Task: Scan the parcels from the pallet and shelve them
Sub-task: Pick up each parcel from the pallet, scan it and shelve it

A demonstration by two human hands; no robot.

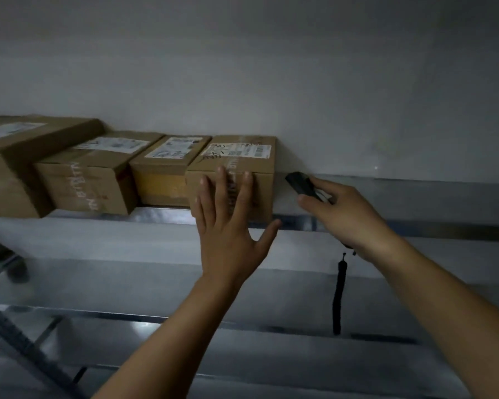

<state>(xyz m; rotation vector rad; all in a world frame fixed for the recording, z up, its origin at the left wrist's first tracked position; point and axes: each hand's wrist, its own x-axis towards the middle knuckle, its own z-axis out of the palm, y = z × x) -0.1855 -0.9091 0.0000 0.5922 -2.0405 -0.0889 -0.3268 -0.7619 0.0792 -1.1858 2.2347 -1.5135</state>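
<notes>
Shelving step. My left hand (228, 226) flat, fingers (222, 180) spread straight on front face of parcel (264, 191), right end of row at shelf (386, 226) front edge. Right hand (349, 217) grips scanner (300, 182), just beside parcel. Next, likely: push parcel deeper, square it up.

Dim light — plain white wall (300, 67) behind grey metal shelving (415, 203)
</notes>
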